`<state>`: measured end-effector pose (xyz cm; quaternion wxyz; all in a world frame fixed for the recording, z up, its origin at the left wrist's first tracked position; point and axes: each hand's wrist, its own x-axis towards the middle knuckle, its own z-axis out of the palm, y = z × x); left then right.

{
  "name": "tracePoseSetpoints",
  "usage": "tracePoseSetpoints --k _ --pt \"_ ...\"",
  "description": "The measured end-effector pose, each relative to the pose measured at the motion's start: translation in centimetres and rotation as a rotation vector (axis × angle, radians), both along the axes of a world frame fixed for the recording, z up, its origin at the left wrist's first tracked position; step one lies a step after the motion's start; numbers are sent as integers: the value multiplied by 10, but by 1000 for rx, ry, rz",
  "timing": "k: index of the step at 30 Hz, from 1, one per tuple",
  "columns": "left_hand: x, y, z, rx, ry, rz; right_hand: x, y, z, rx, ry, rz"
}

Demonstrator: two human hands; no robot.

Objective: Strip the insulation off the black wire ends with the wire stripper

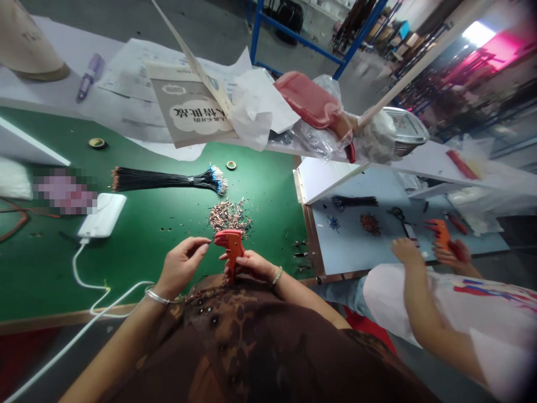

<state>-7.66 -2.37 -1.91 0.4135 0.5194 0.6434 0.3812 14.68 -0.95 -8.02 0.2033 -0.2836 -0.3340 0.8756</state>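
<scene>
Orange crimping tool (230, 246) held upright over the near edge of the green desk (159, 235), handles enclosed by the curled fingers of the right hand (251, 266), head turned left. Behind it on the desk, loose heap of small copper terminals (230, 215); steel bowl (405, 131) on the white shelf (440, 155), contents not visible. Left hand (181, 264) raised beside the tool head, thumb and forefinger pinching a thin wire (206, 242).

This is a factory workshop: a green surface (146, 263) carries a bundle of black wires (163, 179) and a heap of metal terminals (229, 215), an orange crimping tool (230, 243) has a twin tool (439, 232) at the neighbouring station, and the blurred blue frames (302, 39) behind are probably storage racks.
</scene>
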Motion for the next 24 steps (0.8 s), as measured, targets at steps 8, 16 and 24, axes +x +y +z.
tracePoseSetpoints --k 8,16,24 --pt "9 -2 4 -95 -26 14 -5 5 9 153 -36 -129" --pt "16 1 -8 -44 238 -148 -11 3 3 91 -25 -235" --pt "36 5 1 31 434 -287 -12 3 -11 128 -25 -272"
